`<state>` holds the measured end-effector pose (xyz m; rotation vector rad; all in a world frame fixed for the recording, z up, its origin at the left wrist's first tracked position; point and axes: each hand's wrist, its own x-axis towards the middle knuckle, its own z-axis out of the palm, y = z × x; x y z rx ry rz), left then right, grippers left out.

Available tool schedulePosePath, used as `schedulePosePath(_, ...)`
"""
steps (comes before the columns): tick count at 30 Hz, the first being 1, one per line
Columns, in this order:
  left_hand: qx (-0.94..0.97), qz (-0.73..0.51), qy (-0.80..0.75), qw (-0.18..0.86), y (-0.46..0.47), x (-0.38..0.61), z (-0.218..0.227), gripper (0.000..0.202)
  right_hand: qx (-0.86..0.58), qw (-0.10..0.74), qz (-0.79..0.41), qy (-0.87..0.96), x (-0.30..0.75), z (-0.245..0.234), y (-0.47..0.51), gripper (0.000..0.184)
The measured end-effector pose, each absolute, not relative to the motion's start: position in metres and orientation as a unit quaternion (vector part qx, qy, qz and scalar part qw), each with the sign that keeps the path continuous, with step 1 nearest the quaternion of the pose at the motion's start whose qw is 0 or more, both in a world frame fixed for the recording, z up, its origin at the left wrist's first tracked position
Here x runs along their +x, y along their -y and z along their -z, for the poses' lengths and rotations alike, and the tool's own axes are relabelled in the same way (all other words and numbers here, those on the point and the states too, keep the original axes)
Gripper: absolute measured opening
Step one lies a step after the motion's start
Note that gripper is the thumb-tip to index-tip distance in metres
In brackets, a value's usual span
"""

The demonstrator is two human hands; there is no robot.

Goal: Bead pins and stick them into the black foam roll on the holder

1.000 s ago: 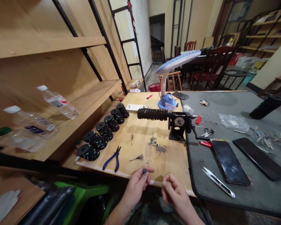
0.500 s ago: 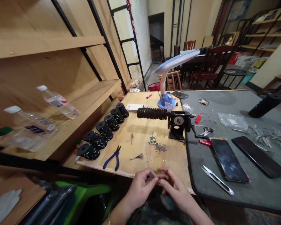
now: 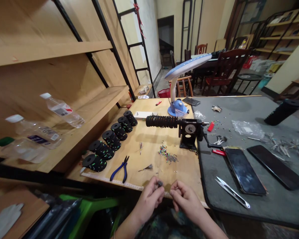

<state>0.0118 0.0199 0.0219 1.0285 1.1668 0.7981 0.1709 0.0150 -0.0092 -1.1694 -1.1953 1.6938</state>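
While the person is sitting at the near edge of the pale plywood bench [image 3: 149, 142], both hands are hovering just above its rim.

Left hand [image 3: 149, 196]: thumb and forefinger are pinching a small dark round disc [image 3: 160, 183], keeping it clear of the bench.

Right hand [image 3: 186, 198]: fingers are curling inward, tips pressing together close beside the disc but apart from it. Whether they are gripping something fine, I cannot tell.

Lying beyond:
- a loose heap of tiny multicoloured beads [image 3: 166, 155]
- blue-handled pliers [image 3: 119, 169]
- a row of black spools flecked with green [image 3: 107, 144]
- a black hand-cranked winder [image 3: 189, 132], its spindle stacked with similar dark discs

Step in hand, by my reading: preparing the single disc between the fingertips. Further handling is calling for a steady pinch and closely aligned fingertips, the piece being so small.
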Motion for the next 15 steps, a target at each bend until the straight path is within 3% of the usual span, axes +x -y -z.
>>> schedulePosePath(4, 0.375, -0.349, -0.504, 0.695, -0.016, 0.016, -0.011, 0.031, -0.465, 0.407, -0.681, 0.393, 0.163, 0.019, -0.015, 0.047)
schedulePosePath(15, 0.375, -0.371, -0.512, 0.678, -0.013, 0.022, -0.007, 0.033, -0.491, 0.439, -0.668, 0.347, 0.151, 0.026, -0.005, 0.054)
